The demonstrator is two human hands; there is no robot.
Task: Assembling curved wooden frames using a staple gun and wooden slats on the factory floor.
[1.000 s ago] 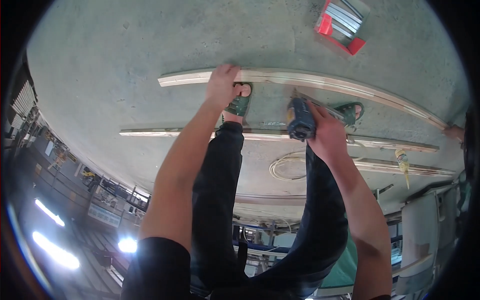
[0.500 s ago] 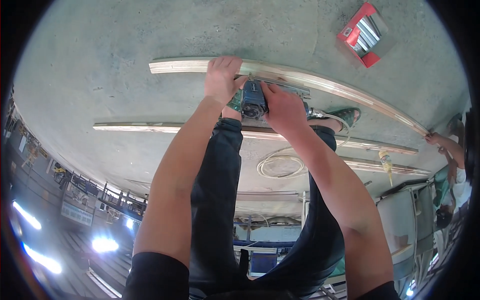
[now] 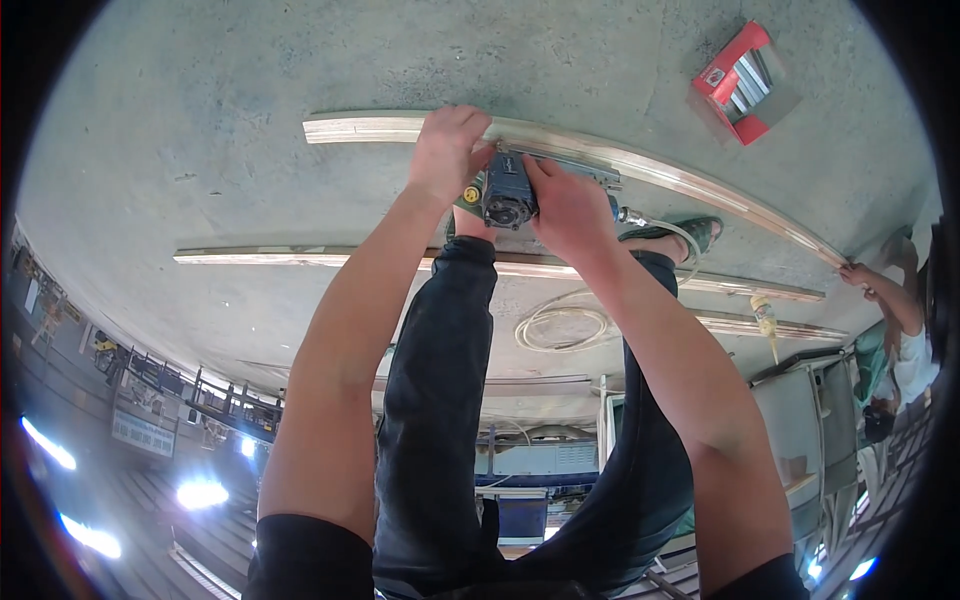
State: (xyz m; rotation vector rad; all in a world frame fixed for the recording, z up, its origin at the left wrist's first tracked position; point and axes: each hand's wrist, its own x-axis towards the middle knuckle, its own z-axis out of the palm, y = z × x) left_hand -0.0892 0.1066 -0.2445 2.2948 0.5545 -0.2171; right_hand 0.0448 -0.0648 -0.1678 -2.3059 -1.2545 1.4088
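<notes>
My right hand (image 3: 575, 205) is wrapped round the grip of a dark blue air nail gun (image 3: 509, 190), whose nose points at the near side of a long pale wooden strip (image 3: 620, 158). Whether the nose touches the wood I cannot make out. Left of the gun, my left hand (image 3: 450, 150) curls over the same strip, fingers across its top and thumb on the near side. The strip looks like thin pieces laid together. At its far right end another person's hands (image 3: 858, 275) hold it. A pale air hose (image 3: 665, 230) runs from the gun's fitting.
A second wooden strip (image 3: 250, 256) lies across the floor behind my feet, with another strip (image 3: 790, 328) at right. Coiled hose (image 3: 560, 328) lies between my legs. A yellowish glue bottle (image 3: 763, 312) is at right. An open red box (image 3: 740, 85) of metal staples or nails sits at top right.
The view has shifted slightly. Both hands keep their holds, and the nail gun stays at nearly the same spot along the strip.
</notes>
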